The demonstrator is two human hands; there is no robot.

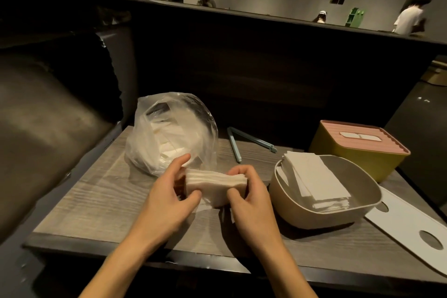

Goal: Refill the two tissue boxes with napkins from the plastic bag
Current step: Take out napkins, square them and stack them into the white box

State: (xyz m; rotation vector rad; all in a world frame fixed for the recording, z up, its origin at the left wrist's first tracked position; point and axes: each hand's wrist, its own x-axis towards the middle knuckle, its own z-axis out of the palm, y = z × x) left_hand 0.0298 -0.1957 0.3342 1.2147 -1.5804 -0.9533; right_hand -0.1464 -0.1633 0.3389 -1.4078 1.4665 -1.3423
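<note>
Hands: the left hand (169,201) and right hand (246,203) are gripping a stack of white napkins (212,185) between them, just above the wooden table (96,201).
Bag: the clear plastic bag (174,133) is sitting open behind the hands, holding more napkins.
Open box: the beige tissue box (314,210) is holding a tilted pile of napkins; its white lid (411,225) is lying beside it.
Closed box: the yellow tissue box with pink lid (360,147) is standing behind.
Clip: a blue bag clip (242,141) is lying between bag and boxes.
</note>
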